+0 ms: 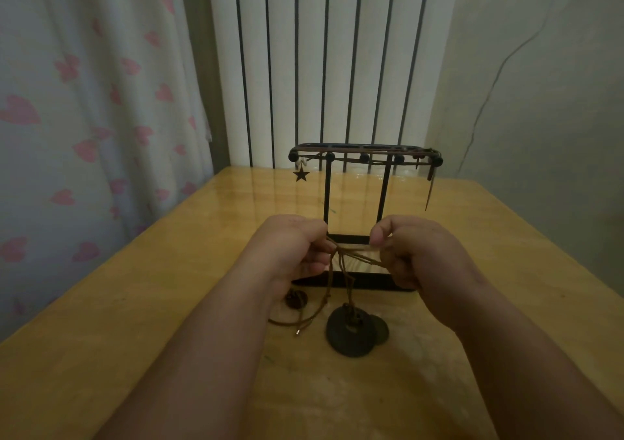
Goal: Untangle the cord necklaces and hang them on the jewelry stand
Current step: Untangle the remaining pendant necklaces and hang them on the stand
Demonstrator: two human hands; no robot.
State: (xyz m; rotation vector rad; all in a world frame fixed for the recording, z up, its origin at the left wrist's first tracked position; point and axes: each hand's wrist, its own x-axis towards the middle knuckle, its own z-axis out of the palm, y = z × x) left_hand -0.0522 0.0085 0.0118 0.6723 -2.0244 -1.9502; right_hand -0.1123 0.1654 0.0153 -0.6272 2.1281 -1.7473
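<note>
A star-pendant cord (301, 173) already hangs on the black metal jewelry stand (327, 196), while left hand (293, 252) and right hand (417, 253) fingers pinch a knotted brown cord necklace (339, 249).

The whole view is dim and warm-tinted, with a brownish cast and fine grain in the dark areas. The brightest part is the pale slatted panel (337, 51) beyond the tabletop's (135, 304) far edge. Its light stripes are mirrored as a glossy sheen on the wood near that far edge. The stand (327, 196) reads as an almost black silhouette against this. Toward the near edge the person's forearms (209, 355) are dark and shadowed, with soft outlines. The cord (341, 257) is thin and slightly smeared, and the round pendants (349, 336) under it show little surface detail. Wide-angle bending splays the tabletop's side edges and curves the curtain (84, 101) at the left.
</note>
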